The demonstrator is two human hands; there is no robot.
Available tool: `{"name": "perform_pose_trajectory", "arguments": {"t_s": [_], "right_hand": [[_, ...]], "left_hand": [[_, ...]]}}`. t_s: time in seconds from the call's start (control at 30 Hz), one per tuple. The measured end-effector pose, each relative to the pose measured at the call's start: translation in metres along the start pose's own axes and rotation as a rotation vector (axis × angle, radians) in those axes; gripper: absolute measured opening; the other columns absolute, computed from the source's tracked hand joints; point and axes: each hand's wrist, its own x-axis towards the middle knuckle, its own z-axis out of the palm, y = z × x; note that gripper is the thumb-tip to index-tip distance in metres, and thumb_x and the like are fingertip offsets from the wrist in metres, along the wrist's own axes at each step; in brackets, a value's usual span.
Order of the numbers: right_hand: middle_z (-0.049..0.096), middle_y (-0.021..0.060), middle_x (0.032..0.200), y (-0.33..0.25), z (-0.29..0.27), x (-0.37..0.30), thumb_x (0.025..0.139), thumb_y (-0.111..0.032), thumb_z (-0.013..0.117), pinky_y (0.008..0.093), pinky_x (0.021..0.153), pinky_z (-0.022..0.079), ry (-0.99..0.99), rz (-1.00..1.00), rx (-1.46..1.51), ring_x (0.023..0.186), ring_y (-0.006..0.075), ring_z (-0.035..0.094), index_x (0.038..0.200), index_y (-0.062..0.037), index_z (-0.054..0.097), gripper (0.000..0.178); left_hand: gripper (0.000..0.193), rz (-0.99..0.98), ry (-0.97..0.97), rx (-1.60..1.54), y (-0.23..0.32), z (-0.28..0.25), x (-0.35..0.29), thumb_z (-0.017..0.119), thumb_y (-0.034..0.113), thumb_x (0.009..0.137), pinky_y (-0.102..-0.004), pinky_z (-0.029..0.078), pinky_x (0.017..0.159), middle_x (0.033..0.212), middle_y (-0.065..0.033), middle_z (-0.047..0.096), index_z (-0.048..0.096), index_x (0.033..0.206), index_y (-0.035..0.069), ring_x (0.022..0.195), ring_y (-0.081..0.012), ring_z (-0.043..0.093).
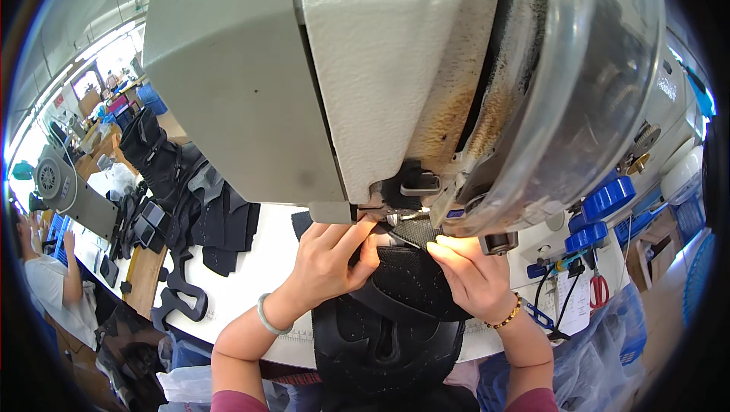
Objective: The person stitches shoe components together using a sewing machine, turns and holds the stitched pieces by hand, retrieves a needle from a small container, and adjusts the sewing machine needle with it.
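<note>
A black padded fabric piece (pixel 388 347) with stitched lines and a slot hangs over the near table edge toward me. Its mesh upper end lies under the needle area of a large sewing machine (pixel 380 70). My left hand (pixel 331 260), with a pale bangle at the wrist, has its fingers curled and pinched on the piece's upper left edge, close to the needle area. The machine head partly hides those fingertips. On the other side, my right hand (pixel 473 271), wearing a beaded bracelet, pinches the piece's upper right edge under a bright lamp glow.
Black cut pieces (pixel 220 222) are heaped on the white table's left. A black curved part (pixel 182 298) lies nearer. Red-handled scissors (pixel 599 290) and blue spools (pixel 608 199) are at right. Clear plastic bags (pixel 601 359) hang below. Another person (pixel 57 283) sits far left.
</note>
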Motion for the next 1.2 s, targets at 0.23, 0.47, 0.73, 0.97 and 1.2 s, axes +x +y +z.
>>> {"name": "perform_pose_trajectory", "arguments": {"t_s": [0.23, 0.47, 0.73, 0.97, 1.2], "right_hand": [[0.062, 0.0041, 0.092, 0.002, -0.002, 0.006, 0.068, -0.002, 0.070, 0.0313, 0.071, 0.043, 0.061, -0.078, 0.057, 0.077, 0.0192, 0.059, 0.093, -0.0067, 0.066, 0.026], [0.057, 0.0065, 0.084, 0.002, -0.007, 0.009, 0.068, 0.001, 0.061, 0.0362, 0.069, 0.046, 0.079, -0.160, 0.059, 0.075, 0.0211, 0.057, 0.092, -0.0019, 0.065, 0.025], [0.056, 0.0113, 0.111, -0.039, -0.026, 0.018, 0.072, -0.030, 0.067, 0.0283, 0.061, 0.036, -0.107, -0.008, -0.078, 0.067, 0.0161, 0.047, 0.110, -0.0004, 0.059, 0.048], [0.044, 0.0270, 0.128, -0.059, 0.001, -0.007, 0.067, -0.027, 0.067, 0.0283, 0.060, 0.037, -0.261, -0.006, -0.345, 0.058, 0.0182, 0.042, 0.122, 0.0069, 0.047, 0.068], [0.062, 0.0082, 0.107, -0.014, -0.014, 0.024, 0.055, -0.009, 0.061, 0.0303, 0.061, 0.043, -0.027, -0.004, 0.019, 0.065, 0.0197, 0.054, 0.102, -0.0064, 0.061, 0.048]], "left_hand": [[0.022, -0.007, 0.011, 0.003, 0.003, -0.001, 0.002, 0.062, 0.001, 0.067, -0.0332, 0.048, 0.066, 0.085, -0.0121, 0.063, 0.062, 0.089, -0.002, 0.073, -0.0264, 0.060], [0.023, -0.017, -0.036, 0.041, 0.006, -0.002, -0.002, 0.063, 0.001, 0.067, -0.0311, 0.047, 0.065, 0.084, -0.0092, 0.062, 0.061, 0.090, -0.001, 0.075, -0.0240, 0.059], [0.021, 0.051, 0.028, -0.024, 0.003, -0.003, 0.005, 0.062, -0.001, 0.067, -0.0329, 0.049, 0.066, 0.086, -0.0117, 0.061, 0.059, 0.088, -0.003, 0.075, -0.0259, 0.059], [0.035, -0.034, -0.008, -0.241, 0.008, -0.012, -0.005, 0.070, 0.012, 0.071, -0.0385, 0.047, 0.083, 0.108, -0.0183, 0.056, 0.054, 0.100, -0.003, 0.097, -0.0323, 0.057], [0.062, 0.205, -0.235, -0.048, 0.013, -0.024, -0.008, 0.080, 0.026, 0.056, -0.0505, 0.036, 0.099, 0.114, -0.0126, 0.054, 0.055, 0.109, 0.005, 0.113, -0.0302, 0.051]]}}
